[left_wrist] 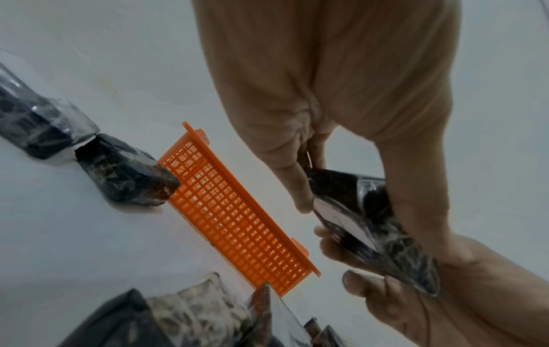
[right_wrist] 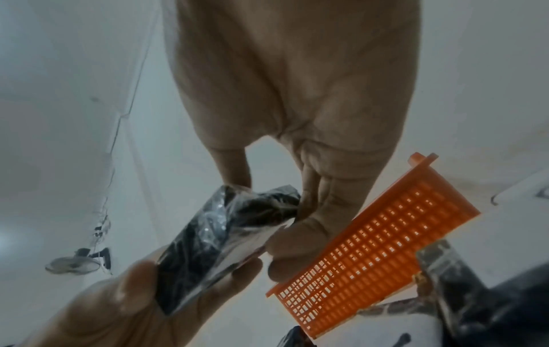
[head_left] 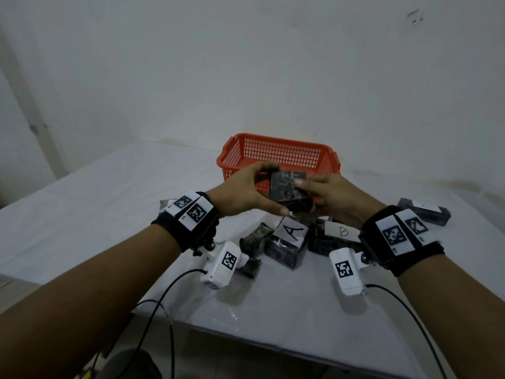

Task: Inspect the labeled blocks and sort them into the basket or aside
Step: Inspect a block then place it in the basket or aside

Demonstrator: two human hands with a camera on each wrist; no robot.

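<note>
Both hands hold one dark marbled block (head_left: 287, 191) wrapped in clear film, raised above the table in front of the orange mesh basket (head_left: 278, 155). My left hand (head_left: 269, 191) grips its left end, fingers on top and thumb underneath. My right hand (head_left: 307, 196) pinches its right end. In the left wrist view the held block (left_wrist: 350, 192) shows a white label (left_wrist: 341, 223) on its lower face; I cannot read it. The right wrist view shows the same block (right_wrist: 214, 237) between both hands. Under the hands lie a block labelled A (head_left: 289, 242) and one labelled B (head_left: 334, 236).
More wrapped dark blocks lie on the white table (head_left: 109, 214): one at the right (head_left: 426, 212), one behind my left wrist (head_left: 165, 205), small ones near the A block (head_left: 254, 240). The wall stands close behind the basket. Cables trail off the table's front edge.
</note>
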